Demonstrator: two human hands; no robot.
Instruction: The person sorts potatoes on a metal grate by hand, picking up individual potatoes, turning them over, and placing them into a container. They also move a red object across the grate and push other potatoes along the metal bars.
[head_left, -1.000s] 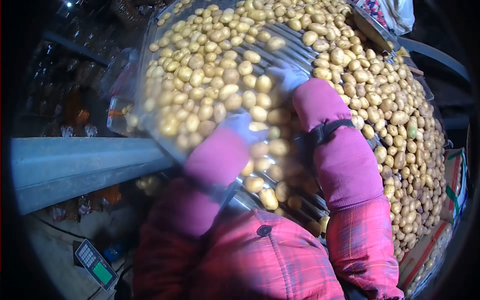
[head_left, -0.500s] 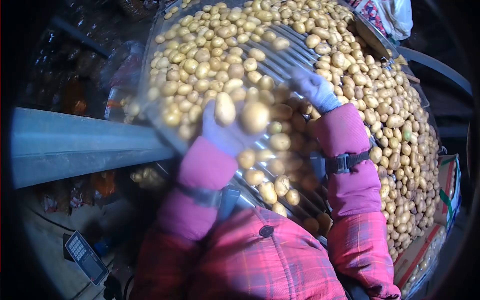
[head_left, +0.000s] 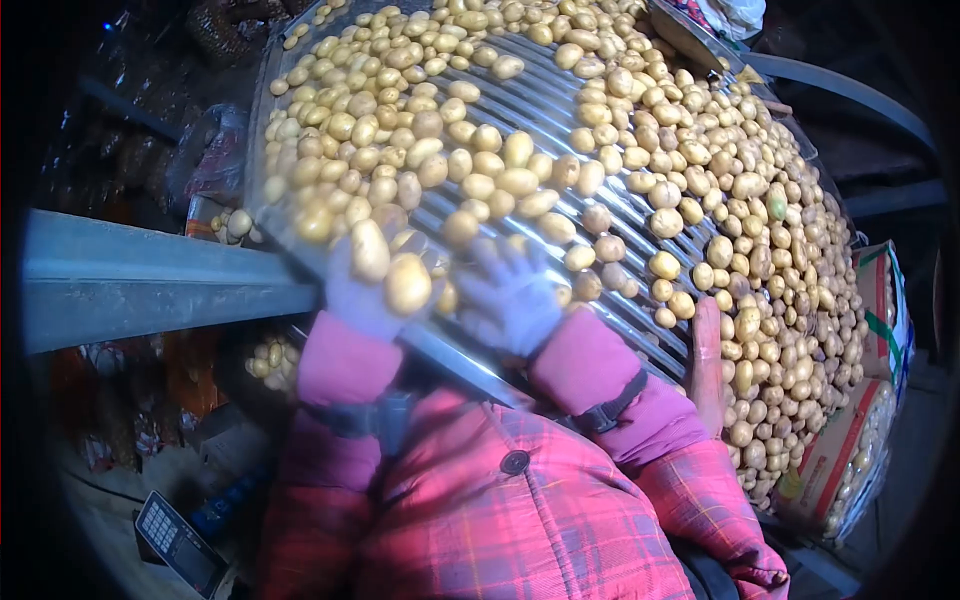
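Note:
Many potatoes (head_left: 345,128) cover a slatted metal rack (head_left: 520,85). My left hand (head_left: 368,285), gloved and palm up, holds two potatoes at the rack's near left edge, an oblong one (head_left: 370,250) and a rounder one (head_left: 408,284). Just right of it, my right hand (head_left: 510,295), also gloved, lies over the near slats with its fingers spread, somewhat blurred. Several potatoes lie just beyond its fingertips, and I make out none in its grasp.
A thick metal beam (head_left: 160,280) comes in from the left. A keypad device (head_left: 180,540) stands lower left. Bagged potatoes (head_left: 850,450) are at the right. A reddish bar (head_left: 706,365) lies by the rack's right part. A metal scoop-like edge (head_left: 685,35) shows at top right.
My right hand has come from the rack's far middle to near my left hand. My left hand still holds potatoes and sits further left. Potatoes near my body are gone, baring slats; the view has shifted.

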